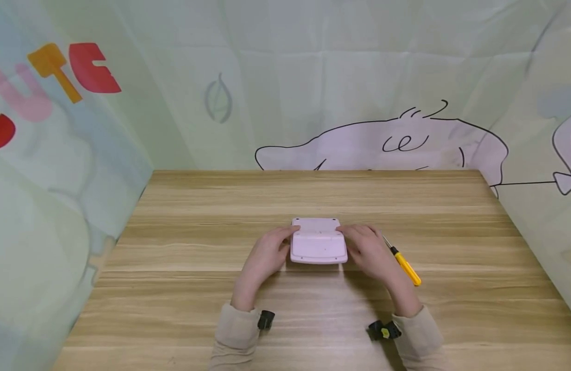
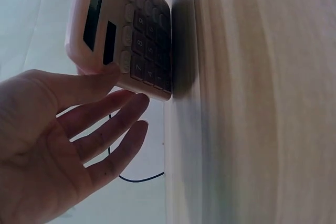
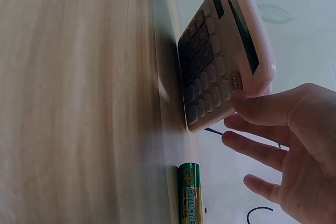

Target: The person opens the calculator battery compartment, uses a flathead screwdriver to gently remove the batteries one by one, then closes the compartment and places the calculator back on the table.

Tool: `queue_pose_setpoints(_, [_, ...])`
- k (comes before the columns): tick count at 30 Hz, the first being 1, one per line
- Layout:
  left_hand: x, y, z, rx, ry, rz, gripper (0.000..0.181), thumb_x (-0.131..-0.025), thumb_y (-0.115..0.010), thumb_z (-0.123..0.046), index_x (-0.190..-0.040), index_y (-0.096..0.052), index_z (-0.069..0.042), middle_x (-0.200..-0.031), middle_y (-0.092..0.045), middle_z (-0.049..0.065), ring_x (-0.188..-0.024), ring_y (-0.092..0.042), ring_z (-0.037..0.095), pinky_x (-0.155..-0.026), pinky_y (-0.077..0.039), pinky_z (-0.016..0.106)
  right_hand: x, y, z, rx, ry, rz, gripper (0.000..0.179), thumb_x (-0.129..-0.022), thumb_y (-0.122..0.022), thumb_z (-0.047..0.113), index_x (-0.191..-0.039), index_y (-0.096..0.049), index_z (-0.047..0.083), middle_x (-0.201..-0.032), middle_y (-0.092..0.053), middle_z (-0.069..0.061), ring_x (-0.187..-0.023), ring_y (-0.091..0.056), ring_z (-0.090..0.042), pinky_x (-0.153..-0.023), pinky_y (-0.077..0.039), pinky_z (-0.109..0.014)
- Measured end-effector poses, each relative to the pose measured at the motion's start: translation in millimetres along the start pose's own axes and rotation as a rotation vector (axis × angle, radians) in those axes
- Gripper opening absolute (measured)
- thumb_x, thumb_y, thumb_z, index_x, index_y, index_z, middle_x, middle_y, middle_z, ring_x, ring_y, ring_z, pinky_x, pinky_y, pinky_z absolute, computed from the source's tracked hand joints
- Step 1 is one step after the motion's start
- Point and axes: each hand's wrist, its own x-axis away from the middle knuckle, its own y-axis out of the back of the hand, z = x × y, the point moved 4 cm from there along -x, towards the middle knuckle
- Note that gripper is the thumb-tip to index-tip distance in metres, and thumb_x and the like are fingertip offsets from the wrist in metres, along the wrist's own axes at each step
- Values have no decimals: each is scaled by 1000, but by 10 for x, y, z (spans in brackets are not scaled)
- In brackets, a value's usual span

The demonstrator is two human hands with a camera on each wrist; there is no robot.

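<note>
A pink calculator [image 1: 318, 249] is tilted over the wooden table, its back with small screw holes facing up in the head view. Its dark display and keys show from below in both wrist views. My left hand [image 1: 266, 252] pinches one side edge, thumb on the key face by the display and fingertips around the back. On the opposite edge my right hand [image 1: 370, 255] grips likewise, its thumb beside the ON/AC key [image 3: 235, 80]. The lower edge of the calculator is right at the tabletop.
A screwdriver [image 1: 408, 269] with a yellow handle lies just right of my right hand. In the right wrist view a green and gold GP battery [image 3: 190, 195] is on the table near that hand. A printed cloth [image 1: 183, 103] hangs behind the table [image 1: 183, 309].
</note>
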Motion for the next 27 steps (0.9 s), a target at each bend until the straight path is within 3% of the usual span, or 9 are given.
queue_pose_setpoints(12, [2, 16, -6, 7, -15, -24, 46, -91, -61, -4, -135, -56, -17, -135, -60, 8, -123, -58, 28, -103, -48, 43, -1, 49, 10, -11, 9, -40, 42, -85, -65, -1, -126, -61, 8, -122, -67, -8, -116, -59, -29, -104, -38, -55])
queue_pose_setpoints(17, [13, 54, -28, 10, -29, -48, 45, -91, -61, -4, -134, -57, -17, -124, -67, 10, -113, -63, 27, -96, -52, 43, -5, 68, 13, -40, -17, -42, 43, -85, -68, 1, -126, -61, 8, -123, -66, -9, -117, -58, -30, -105, -38, -53])
queue_pose_setpoints(27, [11, 111, -51, 50, 5, -47, 45, -91, -60, -2, -134, -58, -17, -117, -69, 8, -103, -65, 22, -91, -54, 40, -18, 89, 11, -92, -27, -56, 42, -86, -66, 0, -127, -59, 8, -123, -65, -10, -117, -59, -31, -103, -40, -53])
